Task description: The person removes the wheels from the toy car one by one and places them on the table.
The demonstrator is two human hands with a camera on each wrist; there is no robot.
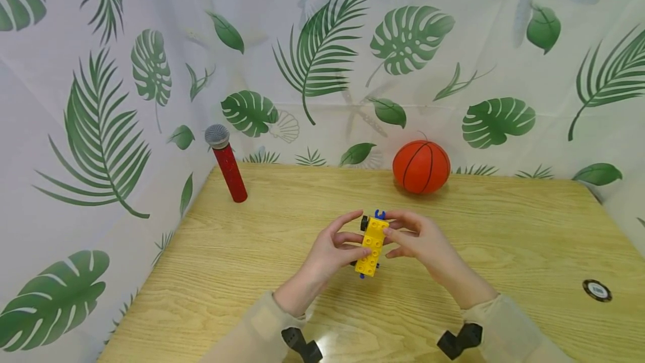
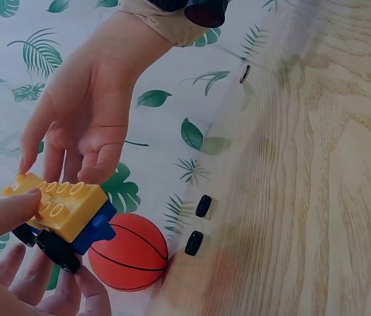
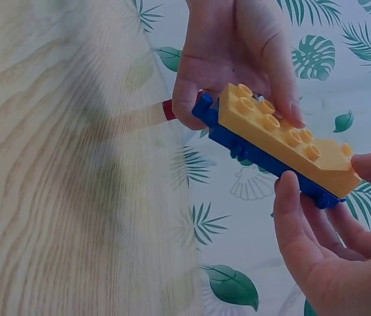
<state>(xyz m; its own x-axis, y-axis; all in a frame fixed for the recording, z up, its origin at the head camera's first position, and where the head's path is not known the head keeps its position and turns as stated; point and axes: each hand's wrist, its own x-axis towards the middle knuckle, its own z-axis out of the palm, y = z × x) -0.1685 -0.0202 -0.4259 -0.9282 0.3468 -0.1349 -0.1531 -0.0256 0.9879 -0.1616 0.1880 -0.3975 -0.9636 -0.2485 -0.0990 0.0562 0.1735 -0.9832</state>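
Both hands hold a small toy car (image 1: 372, 246) above the table, with a studded yellow top and a blue base. My left hand (image 1: 326, 252) grips it along the side with black wheels (image 2: 57, 251), thumb on the yellow studs. At the end farther from me, my right hand (image 1: 422, 238) pinches the car between thumb and fingers. Bare blue axle pegs (image 3: 239, 152) stick out along the side facing the right wrist camera. Two loose black wheels (image 2: 203, 206) (image 2: 194, 243) stand on the table in the left wrist view; in the head view they are hidden.
A red microphone (image 1: 230, 172) with a grey head stands at the back left of the wooden table (image 1: 211, 279). Toward the back right is an orange basketball (image 1: 421, 167). A round black-rimmed chip (image 1: 597, 290) lies at the right. Leaf-printed cloth (image 1: 322, 144) closes off the back and left.
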